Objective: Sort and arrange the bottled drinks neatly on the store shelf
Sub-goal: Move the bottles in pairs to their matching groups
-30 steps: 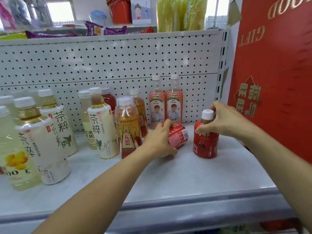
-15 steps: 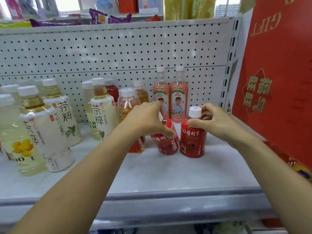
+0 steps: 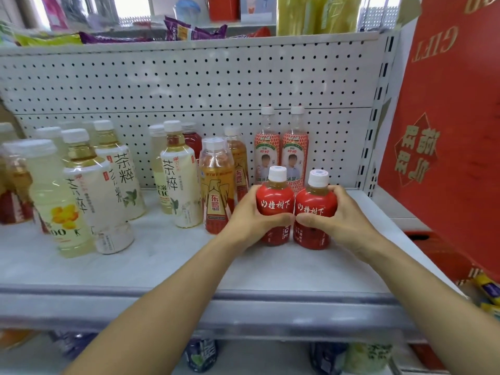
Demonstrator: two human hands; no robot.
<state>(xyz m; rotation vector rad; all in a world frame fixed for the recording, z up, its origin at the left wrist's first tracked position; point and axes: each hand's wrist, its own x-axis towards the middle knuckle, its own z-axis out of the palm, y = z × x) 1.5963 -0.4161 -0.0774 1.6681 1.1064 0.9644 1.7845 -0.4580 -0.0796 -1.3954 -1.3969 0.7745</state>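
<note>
Step in hand: pairing two squat red bottles on the shelf (image 3: 167, 269), right of centre. Left grip (image 3: 250, 216) is curled round left bottle (image 3: 274, 205), fingers behind and thumb across the label; right grip (image 3: 342, 219) holds right bottle (image 3: 313, 209) the same way; the thumbs almost meet at the seam. Both bottles stand upright, sides touching, labels forward, in front of two tall bottles (image 3: 281, 147) at the pegboard (image 3: 189, 85).

Judgement: the pair looks aligned, so this step is near its end. The next move calls for either a flat slide back toward the tall bottles or an even release of both grips; bases should stay flat so neither bottle tips. Orange bottle (image 3: 216, 185) stands just beside the left grip, so a sideways withdrawal risks a knock; a straight pull back looks safer.

Materials: red bottles are clear plastic in glossy red sleeves with white characters; rounded shoulders; short necks showing amber liquid; white ribbed caps. The shelf deck is pale, smooth and matte, with a grey front rail; the pegboard is white perforated sheet. Tea bottles (image 3: 181, 174) at left are taller, with cream sleeves.
</note>
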